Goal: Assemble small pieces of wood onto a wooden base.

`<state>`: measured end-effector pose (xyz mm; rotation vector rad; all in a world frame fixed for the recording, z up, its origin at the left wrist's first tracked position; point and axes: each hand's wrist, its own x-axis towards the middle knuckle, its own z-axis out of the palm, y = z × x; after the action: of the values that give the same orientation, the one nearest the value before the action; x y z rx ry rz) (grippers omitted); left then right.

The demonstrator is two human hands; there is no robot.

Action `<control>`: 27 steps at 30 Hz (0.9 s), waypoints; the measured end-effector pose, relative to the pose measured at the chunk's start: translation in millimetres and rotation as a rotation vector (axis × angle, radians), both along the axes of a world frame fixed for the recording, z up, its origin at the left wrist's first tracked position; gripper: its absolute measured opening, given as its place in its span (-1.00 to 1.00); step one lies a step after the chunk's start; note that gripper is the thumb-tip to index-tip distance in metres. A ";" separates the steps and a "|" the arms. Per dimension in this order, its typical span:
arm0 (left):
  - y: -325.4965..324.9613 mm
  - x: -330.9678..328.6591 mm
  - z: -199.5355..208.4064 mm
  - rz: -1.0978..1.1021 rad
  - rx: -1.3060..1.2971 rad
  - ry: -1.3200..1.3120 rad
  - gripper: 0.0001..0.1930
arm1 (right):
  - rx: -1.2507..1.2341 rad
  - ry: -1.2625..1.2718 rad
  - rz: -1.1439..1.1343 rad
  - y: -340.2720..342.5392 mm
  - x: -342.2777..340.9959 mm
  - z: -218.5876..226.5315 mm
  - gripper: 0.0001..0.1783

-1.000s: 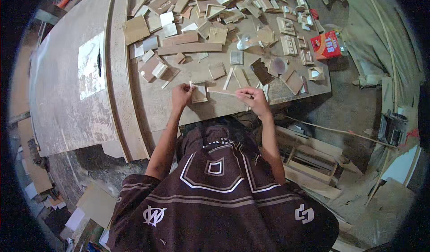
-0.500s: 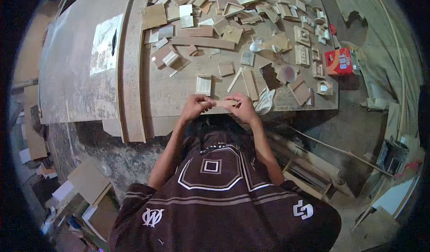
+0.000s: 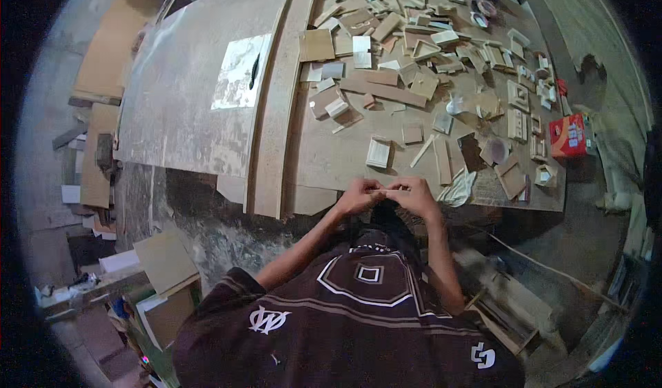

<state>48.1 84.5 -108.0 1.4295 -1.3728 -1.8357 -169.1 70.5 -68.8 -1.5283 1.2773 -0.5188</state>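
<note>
At the front edge of the workbench (image 3: 321,171), my left hand (image 3: 359,196) and my right hand (image 3: 412,196) are nearly touching. Their fingers pinch a thin wooden strip (image 3: 388,191) between them, mostly covered by the fingertips. Just beyond my hands sits a small pale wooden block with a moulded frame (image 3: 378,152). A flat square wood piece (image 3: 412,134) lies past it. Two narrow wood strips (image 3: 443,160) rest to the right, near a crumpled whitish cloth (image 3: 458,189) beside my right hand.
Many wood offcuts (image 3: 383,95) are scattered over the far bench. Small framed wooden pieces (image 3: 517,124) line its right side, by a red package (image 3: 569,137). A long wooden rail (image 3: 271,140) crosses the bench on the left. Boards (image 3: 165,260) lean at the lower left.
My view has turned left, so the bench appears farther right and lower. My hands have come closer together, and less of the wooden strip shows between them.
</note>
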 end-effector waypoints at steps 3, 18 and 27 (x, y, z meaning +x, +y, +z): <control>-7.0 8.6 5.3 -0.158 -0.008 -0.004 -0.74 | -0.072 0.008 -0.160 30.7 11.7 -0.5 -0.77; 30.2 131.7 -10.0 -0.761 -0.095 0.166 -0.83 | -0.219 0.130 -1.246 214.7 216.7 14.2 -0.51; 104.6 227.5 -5.0 -0.948 -0.189 0.278 -0.84 | -0.360 -0.002 -1.287 305.2 337.9 -5.4 -0.67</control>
<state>275.6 189.1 -113.0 0.3735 -2.1944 -2.2084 168.8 375.7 -74.2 -0.7619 2.1606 -1.6096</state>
